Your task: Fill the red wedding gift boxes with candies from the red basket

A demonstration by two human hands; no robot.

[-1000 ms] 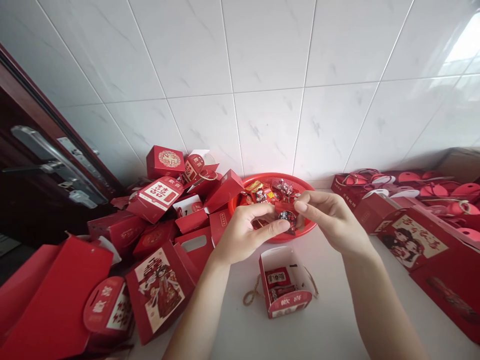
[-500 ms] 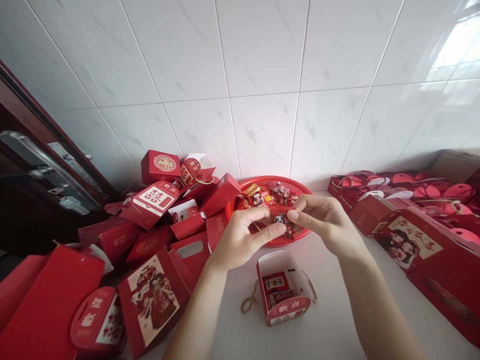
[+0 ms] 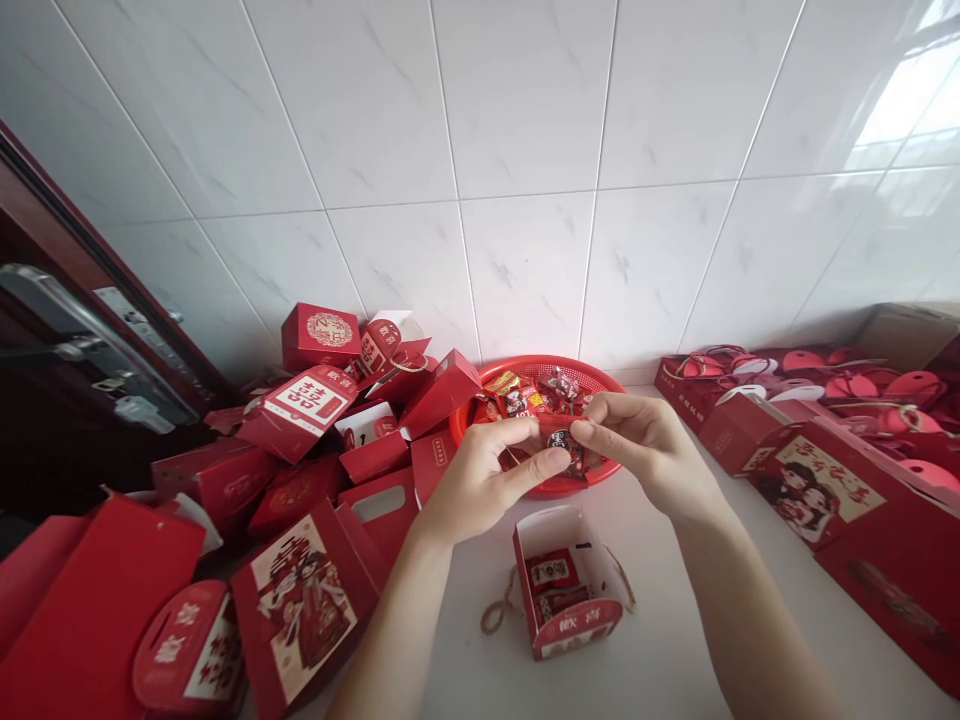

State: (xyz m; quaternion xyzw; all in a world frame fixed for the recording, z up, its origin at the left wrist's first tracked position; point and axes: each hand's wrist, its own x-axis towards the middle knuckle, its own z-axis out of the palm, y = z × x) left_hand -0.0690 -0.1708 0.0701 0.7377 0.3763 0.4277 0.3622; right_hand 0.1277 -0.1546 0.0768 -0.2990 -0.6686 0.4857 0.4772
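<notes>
your left hand (image 3: 487, 482) and right hand (image 3: 641, 450) are both nearly closed, pinching a red sweet packet (image 3: 562, 442) between them, just above the red plastic basket (image 3: 544, 368).

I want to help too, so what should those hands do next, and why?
Probably the left hand and right hand should lower the small red packet into the open box just below them. They are pinching it above the basket, and the box already holds similar packets.
</notes>
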